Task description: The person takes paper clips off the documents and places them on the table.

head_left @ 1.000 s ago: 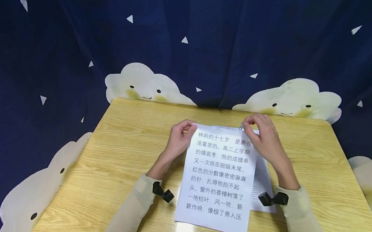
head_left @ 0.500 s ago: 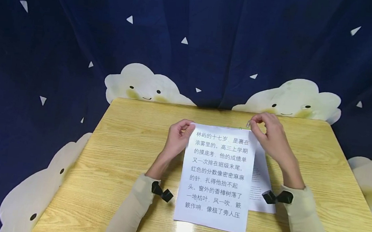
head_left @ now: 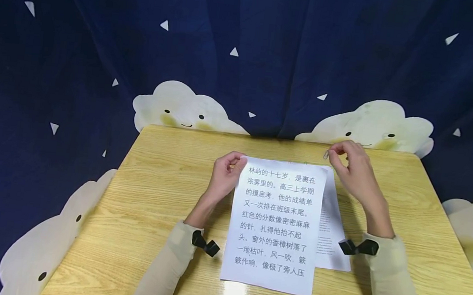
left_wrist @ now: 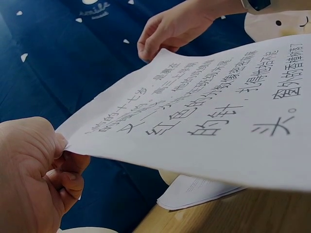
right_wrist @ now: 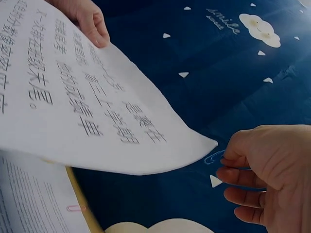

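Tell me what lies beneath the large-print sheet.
Beneath the large-print sheet, small-print paper lies on the wooden table; a pink paper clip shows at its edge. The sheet covers the rest, so what lies there cannot be seen.

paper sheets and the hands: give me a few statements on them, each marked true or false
1. The left hand pinches a corner of the large-print sheet. True.
2. The right hand holds a pen. False: its fingers pinch a paperclip.
3. The large-print sheet lies flat on the table. False: the wrist views show it held up.
4. A pink paperclip sits at the edge of the small-print sheet. True.
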`<state>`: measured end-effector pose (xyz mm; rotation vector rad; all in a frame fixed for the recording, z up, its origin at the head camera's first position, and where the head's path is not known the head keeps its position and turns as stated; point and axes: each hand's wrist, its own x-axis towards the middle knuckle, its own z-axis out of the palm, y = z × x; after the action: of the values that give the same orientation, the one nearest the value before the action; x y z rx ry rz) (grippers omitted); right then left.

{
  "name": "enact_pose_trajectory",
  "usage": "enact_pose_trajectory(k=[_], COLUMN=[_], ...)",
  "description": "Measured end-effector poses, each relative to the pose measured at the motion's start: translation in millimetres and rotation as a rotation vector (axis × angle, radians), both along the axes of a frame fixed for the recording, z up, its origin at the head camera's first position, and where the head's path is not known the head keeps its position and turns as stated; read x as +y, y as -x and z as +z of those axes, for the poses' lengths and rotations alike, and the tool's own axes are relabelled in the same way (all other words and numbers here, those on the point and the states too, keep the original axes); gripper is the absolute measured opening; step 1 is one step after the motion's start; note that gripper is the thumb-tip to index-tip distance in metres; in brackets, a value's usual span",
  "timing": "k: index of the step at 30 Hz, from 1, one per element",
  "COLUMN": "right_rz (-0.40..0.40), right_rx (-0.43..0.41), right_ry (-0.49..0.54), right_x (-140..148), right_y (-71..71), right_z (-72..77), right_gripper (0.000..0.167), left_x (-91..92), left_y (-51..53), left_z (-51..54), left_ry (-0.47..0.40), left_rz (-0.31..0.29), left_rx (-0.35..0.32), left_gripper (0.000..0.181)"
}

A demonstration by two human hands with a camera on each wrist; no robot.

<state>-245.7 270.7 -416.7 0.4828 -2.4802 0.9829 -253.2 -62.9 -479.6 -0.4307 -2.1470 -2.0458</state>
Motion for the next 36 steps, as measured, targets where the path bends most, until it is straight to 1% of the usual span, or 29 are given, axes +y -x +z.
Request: enact_pose_trajectory(k=[9,20,29,36], right_rz=[-0.04,-0.088,-0.114,-0.113], right_rx=[-0.048,-0.11,-0.121,-0.134], right_ry=[0.0,0.006,0.021,0.028], right_x=[12,26,40,52], right_y=[4.5,9.1,14.7,18.6], right_z=[-2.2,-7.5,-14.9,-20.6], right_gripper=[0.014,0.017,0.02,0.021], left_x=[0.1,0.2,1.3,1.1], left_y=[-0.7,-0.7,0.3,0.3], left_z=[1.6,0.5,-1.1,-0.6], left_ry=[-0.009,-0.012,-0.01,-0.006], left_rz=[-0.002,0.002,0.015,0.015], left_rx=[0.001,-0.005,-0.003,-0.009], left_gripper=[0.014,0.015,0.015,0.015])
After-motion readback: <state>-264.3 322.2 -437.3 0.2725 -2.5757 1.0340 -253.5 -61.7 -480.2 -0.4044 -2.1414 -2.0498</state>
